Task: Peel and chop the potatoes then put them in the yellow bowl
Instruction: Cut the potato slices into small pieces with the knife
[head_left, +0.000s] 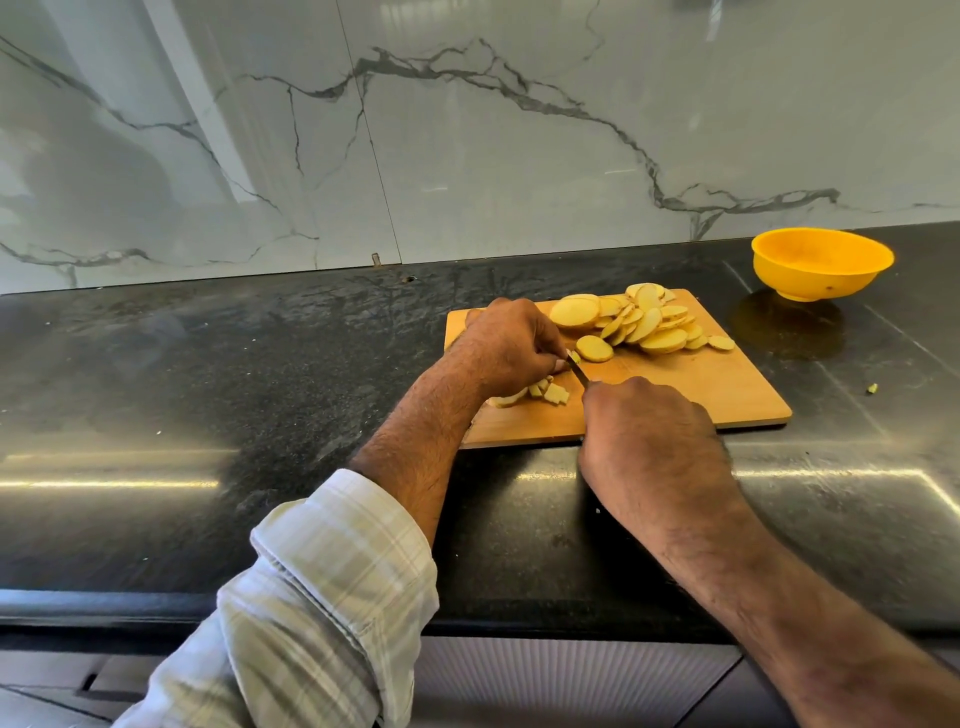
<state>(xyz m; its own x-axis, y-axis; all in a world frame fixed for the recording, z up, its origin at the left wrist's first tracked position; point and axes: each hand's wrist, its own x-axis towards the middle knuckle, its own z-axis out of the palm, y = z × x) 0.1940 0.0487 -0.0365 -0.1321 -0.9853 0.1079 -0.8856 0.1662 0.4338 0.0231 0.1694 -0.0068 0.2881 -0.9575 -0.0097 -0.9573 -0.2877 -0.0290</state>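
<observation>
A wooden cutting board (691, 384) lies on the black counter. A heap of round potato slices (644, 322) covers its far part, with one slice (595, 348) apart near the knife tip. Small cut potato pieces (545, 393) lie at the board's left edge. My left hand (506, 345) pinches a potato piece against the board; the piece is mostly hidden under the fingers. My right hand (649, 441) grips the handle of a knife (577, 368), whose blade points toward the left fingers. The yellow bowl (821, 265) stands to the far right of the board and looks empty.
The dark counter (260, 389) runs left and right, with a marble wall (467, 130) behind it. A tiny green-yellow scrap (872, 388) lies right of the board. The counter's front edge and a cabinet front (571, 680) sit below my arms.
</observation>
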